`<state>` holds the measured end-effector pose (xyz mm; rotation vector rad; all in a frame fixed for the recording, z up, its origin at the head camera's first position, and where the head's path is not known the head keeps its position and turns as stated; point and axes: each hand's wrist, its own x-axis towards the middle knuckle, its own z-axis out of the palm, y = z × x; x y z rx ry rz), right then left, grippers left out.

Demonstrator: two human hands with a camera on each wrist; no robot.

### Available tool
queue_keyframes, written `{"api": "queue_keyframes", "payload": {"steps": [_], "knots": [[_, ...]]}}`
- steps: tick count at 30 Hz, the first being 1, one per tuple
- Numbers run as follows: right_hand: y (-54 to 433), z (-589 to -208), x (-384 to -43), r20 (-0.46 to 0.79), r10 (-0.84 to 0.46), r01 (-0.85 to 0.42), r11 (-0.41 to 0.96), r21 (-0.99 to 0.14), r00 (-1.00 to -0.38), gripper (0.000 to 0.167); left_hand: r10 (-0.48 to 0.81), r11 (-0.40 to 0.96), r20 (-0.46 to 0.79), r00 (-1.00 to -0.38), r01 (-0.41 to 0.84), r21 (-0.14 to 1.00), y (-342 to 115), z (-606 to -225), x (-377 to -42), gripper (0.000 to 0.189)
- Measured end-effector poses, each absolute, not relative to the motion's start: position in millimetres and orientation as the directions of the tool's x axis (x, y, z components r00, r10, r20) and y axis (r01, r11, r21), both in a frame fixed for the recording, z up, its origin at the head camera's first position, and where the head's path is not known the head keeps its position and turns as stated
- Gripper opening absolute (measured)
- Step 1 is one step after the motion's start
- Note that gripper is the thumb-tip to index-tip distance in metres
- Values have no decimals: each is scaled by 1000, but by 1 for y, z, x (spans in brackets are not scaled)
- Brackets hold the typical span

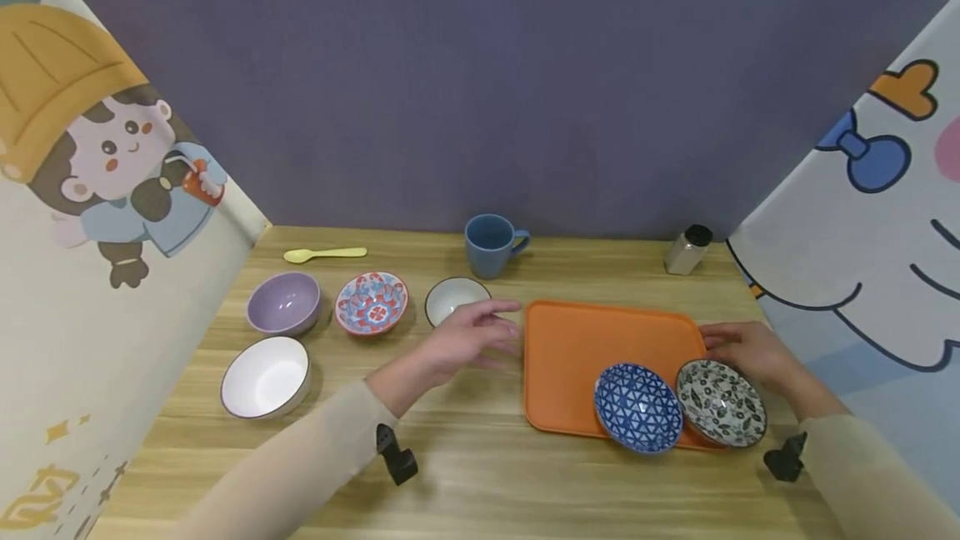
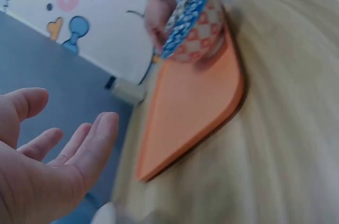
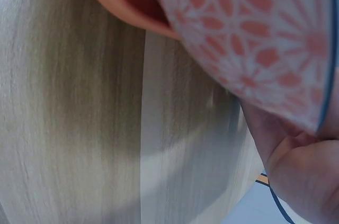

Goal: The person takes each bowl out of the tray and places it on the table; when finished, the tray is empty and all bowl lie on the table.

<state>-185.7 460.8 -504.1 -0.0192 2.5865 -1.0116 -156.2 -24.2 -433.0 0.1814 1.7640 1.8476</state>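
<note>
Blue triangle-patterned bowl point(image 1: 637, 407) sits on the near right part of the orange tray point(image 1: 585, 340), its rim overlapping the tray's near edge as the head camera sees it. Just beside it on the right, a dark floral bowl point(image 1: 722, 402) covers the tray's near right corner. Past that bowl's far side, the right hand point(image 1: 750, 350) reaches to the tray's right edge; I cannot tell whether its partly hidden fingers grasp the tray, the bowl or neither. Left of the tray, the left hand point(image 1: 472, 335) hovers with fingers released and spread, holding nothing, above the wood-grain table point(image 1: 487, 490). Well over to the left stands a white bowl point(image 1: 266, 377) with a dark rim. Behind it come a purple bowl point(image 1: 285, 304), a red-and-blue patterned bowl point(image 1: 372, 304) and a small pale bowl point(image 1: 453, 292), the last partly hidden by the left hand. Farther back, a yellow spoon point(image 1: 326, 255) lies at left, a blue mug point(image 1: 487, 250) stands upright with its handle to the right, and a black-capped jar point(image 1: 688, 250) is at right, before the dark bluish wall point(image 1: 510, 90).
</note>
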Motion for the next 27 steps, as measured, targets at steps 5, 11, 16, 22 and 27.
{"api": "queue_keyframes", "payload": {"steps": [5, 11, 16, 22, 27], "knots": [[459, -505, -186, -328, -153, 121, 723, -680, -932, 51, 522, 42, -331, -786, -364, 931, 9, -461, -155, 50], [460, -504, -186, -327, -148, 122, 726, -677, -933, 50, 569, 49, -360, -739, -407, 912, 38, -485, -150, 56], [462, -506, -187, -341, -144, 142, 712, -688, -929, 51, 589, 46, -382, -712, -443, 896, 57, -496, -147, 61], [464, -509, -189, -338, -144, 145, 702, -697, -930, 52, 599, 59, -407, -690, -469, 881, 75, -501, -145, 63], [465, -510, -189, -340, -144, 147, 701, -698, -929, 52, 605, 77, -422, -675, -478, 875, 84, -501, -141, 66]]}}
